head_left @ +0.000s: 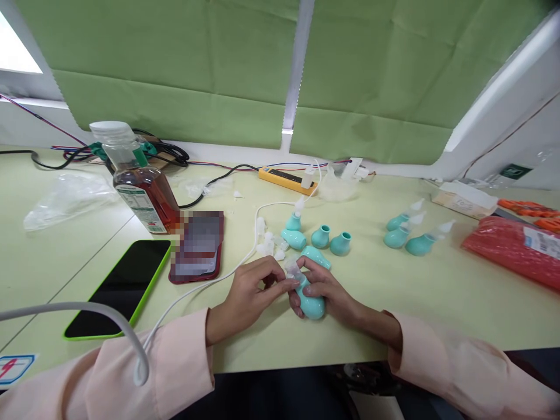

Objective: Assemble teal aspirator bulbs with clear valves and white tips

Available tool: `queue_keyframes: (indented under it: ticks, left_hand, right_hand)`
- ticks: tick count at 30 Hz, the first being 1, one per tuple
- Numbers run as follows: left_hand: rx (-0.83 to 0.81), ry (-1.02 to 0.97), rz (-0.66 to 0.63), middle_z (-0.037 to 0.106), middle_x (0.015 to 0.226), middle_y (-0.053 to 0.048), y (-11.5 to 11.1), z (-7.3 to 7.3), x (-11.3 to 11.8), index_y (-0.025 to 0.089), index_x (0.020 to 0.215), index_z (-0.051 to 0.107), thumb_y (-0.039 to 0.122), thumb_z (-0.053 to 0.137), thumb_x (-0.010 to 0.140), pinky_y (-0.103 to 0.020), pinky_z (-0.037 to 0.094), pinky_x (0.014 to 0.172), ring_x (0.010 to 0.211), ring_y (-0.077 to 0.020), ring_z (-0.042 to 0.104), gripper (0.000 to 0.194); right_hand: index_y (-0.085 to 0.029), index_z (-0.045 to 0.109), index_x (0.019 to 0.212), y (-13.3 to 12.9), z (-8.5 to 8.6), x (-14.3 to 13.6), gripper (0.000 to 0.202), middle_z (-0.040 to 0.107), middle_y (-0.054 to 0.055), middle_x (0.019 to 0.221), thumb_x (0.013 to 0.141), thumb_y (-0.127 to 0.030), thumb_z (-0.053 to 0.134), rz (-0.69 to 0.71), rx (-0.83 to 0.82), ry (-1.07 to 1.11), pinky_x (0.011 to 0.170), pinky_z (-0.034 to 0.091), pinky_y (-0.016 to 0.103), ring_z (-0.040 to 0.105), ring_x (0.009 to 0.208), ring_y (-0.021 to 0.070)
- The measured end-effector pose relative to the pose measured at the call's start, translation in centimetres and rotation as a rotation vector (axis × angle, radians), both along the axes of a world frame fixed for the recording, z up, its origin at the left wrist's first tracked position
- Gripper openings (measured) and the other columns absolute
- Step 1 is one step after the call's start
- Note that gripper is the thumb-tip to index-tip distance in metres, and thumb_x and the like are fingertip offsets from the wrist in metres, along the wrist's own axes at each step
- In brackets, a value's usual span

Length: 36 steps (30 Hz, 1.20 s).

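At the near edge of the pale table (437, 315), holding teal bulb (313, 304) in right hand (329, 291), with thumb and fingers closed around its body. Reaching to its neck with left hand (254, 286), with thumb and forefinger drawn almost together by the clear nozzle (292, 268); can't tell if pinching it or only touching. Just beyond, more teal bulbs (321, 237), beside a loose pile of clear pieces (268, 244). Well apart on the right, three nozzle-fitted bulbs (420, 245).

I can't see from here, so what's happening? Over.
Right hand gripping teal squeeze bulb. Left hand at its clear nozzle. More bulbs beyond, none blocking.
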<state>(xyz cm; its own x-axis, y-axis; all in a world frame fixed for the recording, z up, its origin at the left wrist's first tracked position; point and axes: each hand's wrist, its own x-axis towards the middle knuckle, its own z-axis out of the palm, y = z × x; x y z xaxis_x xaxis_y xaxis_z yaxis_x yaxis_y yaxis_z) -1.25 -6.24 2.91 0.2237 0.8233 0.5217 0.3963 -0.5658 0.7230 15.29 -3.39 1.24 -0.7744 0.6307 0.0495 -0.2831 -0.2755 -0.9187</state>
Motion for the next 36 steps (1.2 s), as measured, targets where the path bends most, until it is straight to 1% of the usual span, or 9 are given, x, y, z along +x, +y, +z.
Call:
queue_keyframes:
  ticks: [3, 7, 13, 17, 21, 23, 27, 33, 36]
  left_hand:
    - [-0.013, -0.058, -0.028, 0.055, 0.059, 0.0, -0.1, 0.1, 0.1, 0.013, 0.064, 0.056, 0.023, 0.059, 0.072, -0.018, 0.037, 0.048, 0.053, -0.0076, 0.048, 0.013]
    - [0.024, -0.06, -0.069, 0.056, 0.058, 0.0, -0.2, 0.3, 0.1, 0.013, 0.072, 0.06, 0.018, 0.055, 0.075, -0.018, 0.039, 0.052, 0.055, -0.0081, 0.05, 0.008]
    - [-0.092, -0.095, -0.083, 0.056, 0.06, -0.001, -0.2, 0.3, 0.2, 0.014, 0.071, 0.061, 0.021, 0.051, 0.077, -0.019, 0.04, 0.05, 0.052, -0.0081, 0.048, 0.013]
    - [-0.212, -0.147, -0.046, 0.058, 0.063, -0.002, -0.3, 0.2, 0.4, 0.015, 0.075, 0.063, 0.024, 0.051, 0.077, -0.018, 0.041, 0.044, 0.052, -0.0087, 0.049, 0.016]
    - [-0.325, -0.303, 0.071, 0.059, 0.064, -0.002, -0.3, 0.3, 0.8, 0.014, 0.073, 0.065, 0.026, 0.058, 0.07, -0.018, 0.043, 0.04, 0.05, -0.0087, 0.05, 0.014]
    - [-0.382, -0.353, 0.092, 0.059, 0.063, -0.002, -0.2, 0.3, 0.9, 0.013, 0.072, 0.065, 0.025, 0.061, 0.068, -0.018, 0.042, 0.038, 0.047, -0.0078, 0.048, 0.014]
    - [-0.443, -0.396, 0.048, 0.059, 0.059, -0.001, -0.1, 0.4, 0.9, 0.013, 0.071, 0.065, 0.024, 0.061, 0.068, -0.018, 0.042, 0.039, 0.043, -0.0065, 0.046, 0.013]
    - [-0.414, -0.419, -0.063, 0.059, 0.056, -0.001, -0.1, 0.7, 0.7, 0.013, 0.071, 0.064, 0.021, 0.059, 0.07, -0.016, 0.041, 0.04, 0.045, -0.0064, 0.048, 0.009]
    - [-0.402, -0.38, -0.058, 0.059, 0.056, 0.0, -0.1, 0.8, 0.6, 0.013, 0.069, 0.062, 0.021, 0.058, 0.07, -0.015, 0.041, 0.04, 0.044, -0.0057, 0.048, 0.009]
  right_hand:
    - [-0.019, 0.036, 0.083, -0.3, 0.4, -0.1, 0.016, 0.054, -0.003, 0.059, 0.07, -0.015, 0.044, 0.012, -0.022, 0.066, 0.046, 0.038, 0.024, 0.051, 0.047, 0.0109]
    - [-0.019, 0.036, 0.08, -0.4, 0.7, -0.3, 0.013, 0.052, -0.003, 0.058, 0.069, -0.015, 0.042, 0.005, -0.03, 0.099, 0.045, 0.037, 0.023, 0.05, 0.046, 0.0106]
    - [-0.02, 0.036, 0.082, -0.3, 0.1, -0.2, 0.013, 0.052, -0.003, 0.062, 0.072, -0.017, 0.042, -0.055, 0.055, 0.063, 0.049, 0.037, 0.025, 0.05, 0.05, 0.011]
    - [-0.021, 0.034, 0.082, -0.7, 0.1, -0.1, 0.013, 0.05, -0.002, 0.066, 0.075, -0.02, 0.045, -0.17, 0.189, -0.015, 0.057, 0.037, 0.027, 0.048, 0.059, 0.0116]
    - [-0.021, 0.033, 0.084, -1.4, 0.5, -0.3, 0.012, 0.046, -0.001, 0.073, 0.08, -0.022, 0.044, -0.352, 0.364, -0.191, 0.067, 0.035, 0.028, 0.044, 0.07, 0.012]
    - [-0.021, 0.033, 0.085, -1.6, 0.7, -0.4, 0.011, 0.045, -0.001, 0.076, 0.081, -0.024, 0.043, -0.385, 0.404, -0.253, 0.069, 0.034, 0.028, 0.043, 0.073, 0.0124]
    - [-0.021, 0.032, 0.086, -1.6, 0.7, -0.4, 0.011, 0.044, 0.0, 0.081, 0.081, -0.024, 0.042, -0.361, 0.393, -0.284, 0.071, 0.035, 0.028, 0.043, 0.076, 0.0126]
    - [-0.022, 0.028, 0.082, -1.2, 0.6, -0.3, 0.015, 0.044, -0.003, 0.072, 0.081, -0.024, 0.043, -0.202, 0.243, -0.115, 0.064, 0.036, 0.027, 0.044, 0.066, 0.0105]
    - [-0.023, 0.028, 0.082, -1.1, 0.7, -0.3, 0.017, 0.045, -0.003, 0.071, 0.08, -0.025, 0.044, -0.178, 0.209, -0.088, 0.062, 0.036, 0.027, 0.045, 0.064, 0.01]
